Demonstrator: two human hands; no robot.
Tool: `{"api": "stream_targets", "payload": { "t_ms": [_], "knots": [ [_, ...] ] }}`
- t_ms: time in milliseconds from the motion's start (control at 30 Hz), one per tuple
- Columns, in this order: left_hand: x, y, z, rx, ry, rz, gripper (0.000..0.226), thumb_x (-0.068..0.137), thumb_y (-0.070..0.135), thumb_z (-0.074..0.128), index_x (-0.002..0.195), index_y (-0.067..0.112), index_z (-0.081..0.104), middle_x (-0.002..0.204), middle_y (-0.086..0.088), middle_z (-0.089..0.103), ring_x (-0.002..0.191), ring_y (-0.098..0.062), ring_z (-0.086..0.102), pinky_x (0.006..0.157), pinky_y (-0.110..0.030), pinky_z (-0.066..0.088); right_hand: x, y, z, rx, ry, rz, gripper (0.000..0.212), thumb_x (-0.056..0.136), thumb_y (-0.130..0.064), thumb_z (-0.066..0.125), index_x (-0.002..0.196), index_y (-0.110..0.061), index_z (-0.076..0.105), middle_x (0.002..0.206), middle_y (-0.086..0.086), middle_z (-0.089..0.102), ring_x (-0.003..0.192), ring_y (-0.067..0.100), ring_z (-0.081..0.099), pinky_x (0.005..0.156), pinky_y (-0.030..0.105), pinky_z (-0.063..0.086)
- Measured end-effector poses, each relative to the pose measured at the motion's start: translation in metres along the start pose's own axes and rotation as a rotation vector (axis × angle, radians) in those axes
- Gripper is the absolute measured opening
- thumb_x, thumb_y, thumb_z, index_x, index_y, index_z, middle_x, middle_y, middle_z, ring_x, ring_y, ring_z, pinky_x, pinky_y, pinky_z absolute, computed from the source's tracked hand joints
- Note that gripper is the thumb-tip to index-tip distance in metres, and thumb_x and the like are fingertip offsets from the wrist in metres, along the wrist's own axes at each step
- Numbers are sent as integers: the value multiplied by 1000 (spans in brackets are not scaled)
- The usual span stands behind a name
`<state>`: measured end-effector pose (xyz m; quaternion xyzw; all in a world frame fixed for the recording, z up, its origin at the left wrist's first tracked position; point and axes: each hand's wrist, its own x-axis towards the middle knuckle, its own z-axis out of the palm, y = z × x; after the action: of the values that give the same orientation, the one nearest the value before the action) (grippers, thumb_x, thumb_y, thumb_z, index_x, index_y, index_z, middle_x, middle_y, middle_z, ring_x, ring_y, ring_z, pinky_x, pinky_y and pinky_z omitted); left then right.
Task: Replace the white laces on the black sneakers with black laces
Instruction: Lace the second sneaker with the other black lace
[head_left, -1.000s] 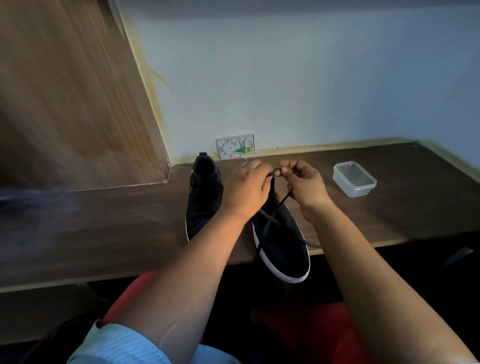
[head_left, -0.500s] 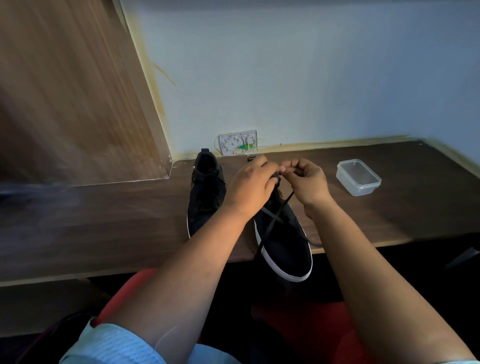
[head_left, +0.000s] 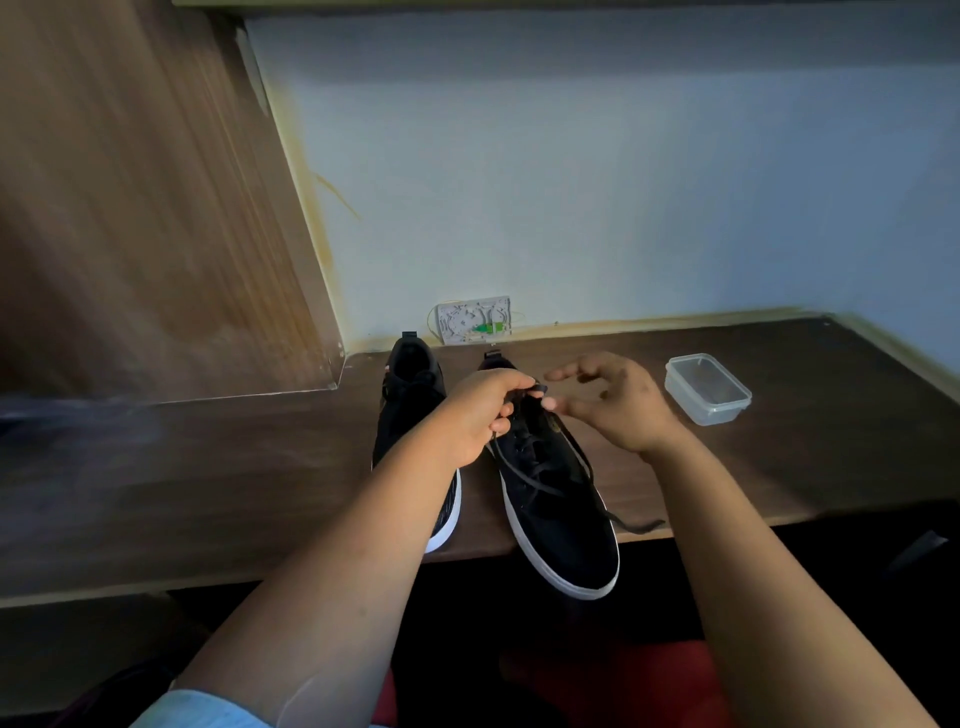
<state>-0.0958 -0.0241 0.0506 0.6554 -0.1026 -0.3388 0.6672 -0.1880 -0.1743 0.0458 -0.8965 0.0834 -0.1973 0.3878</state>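
Note:
Two black sneakers with white soles stand side by side on the dark wooden desk (head_left: 208, 483), toes toward me. The left sneaker (head_left: 410, 410) is partly covered by my left forearm. The right sneaker (head_left: 561, 519) juts over the desk's front edge and carries a black lace (head_left: 540, 478), one loose end trailing off to the right. My left hand (head_left: 480, 415) pinches the black lace above the right sneaker's tongue. My right hand (head_left: 613, 400) hovers just to the right of it, fingers spread and holding nothing.
A clear lidded plastic container (head_left: 707, 388) sits on the desk to the right. A white wall socket box (head_left: 474, 319) is at the back by the wall. A wooden panel (head_left: 130, 208) rises on the left. Something red (head_left: 613, 680) lies below the desk edge.
My right hand has let go of the lace and opened, moving slightly right. My left hand keeps its pinch. The view has tilted, showing more of both sneakers.

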Motion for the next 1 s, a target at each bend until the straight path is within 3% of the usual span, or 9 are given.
{"api": "stream_targets", "payload": {
  "t_ms": [167,267,367,467,600,733,800,867,1000],
  "knots": [
    [-5,1,1,173,17,110,12,94,17,59,83,16,63,77,2,51,63,-7,41,49,-19,30,-1,-8,17,-188,166,-162,11,78,-28,77,89,-24,75,89,-11,70,95,14,52,75,25,35],
    [-7,-2,1,349,55,202,12,94,22,61,90,15,69,94,-4,66,85,-11,56,67,-23,40,0,-3,11,-149,5,-54,5,82,-27,72,78,-26,68,88,-12,65,97,17,50,78,27,33],
    [-4,-3,-4,417,166,267,18,95,24,59,87,14,71,106,-8,67,100,-19,58,79,-26,42,-1,-1,-6,245,-174,152,14,72,-29,68,69,-15,66,91,0,65,92,17,56,86,34,39],
    [-2,-2,-13,382,176,223,20,96,24,57,87,13,70,111,-2,63,105,-14,52,89,-28,40,-3,6,-31,581,19,205,36,63,-43,69,75,-10,70,81,4,67,81,15,58,78,29,43],
    [-1,-2,-17,387,194,204,21,97,25,56,83,15,69,112,0,60,106,-14,50,89,-28,37,-6,21,-59,903,214,257,24,80,-33,69,66,-14,67,72,3,63,74,17,58,71,31,44],
    [-3,-3,-14,372,137,199,20,97,26,57,84,17,70,106,1,66,104,-16,55,84,-28,39,-7,28,-49,264,-88,301,46,78,-56,64,83,-11,72,84,3,73,84,19,65,80,35,49],
    [-3,-4,-9,381,79,205,19,95,28,59,88,18,72,103,0,70,104,-20,60,83,-31,43,-6,21,-30,16,-206,236,40,83,-57,60,93,-21,72,93,-2,72,91,12,64,85,32,49],
    [-2,-7,-4,426,77,228,18,94,29,61,91,17,73,103,-1,70,102,-18,61,82,-30,46,-6,8,-11,78,-260,174,30,87,-51,61,100,-26,70,96,-7,70,92,6,63,86,27,49],
    [-3,-9,0,443,82,239,19,95,30,59,94,15,71,93,1,64,88,-12,55,69,-24,41,-1,-1,13,112,-234,75,21,93,-37,60,84,-19,67,73,-3,64,69,10,57,72,30,46]
  ]
}}
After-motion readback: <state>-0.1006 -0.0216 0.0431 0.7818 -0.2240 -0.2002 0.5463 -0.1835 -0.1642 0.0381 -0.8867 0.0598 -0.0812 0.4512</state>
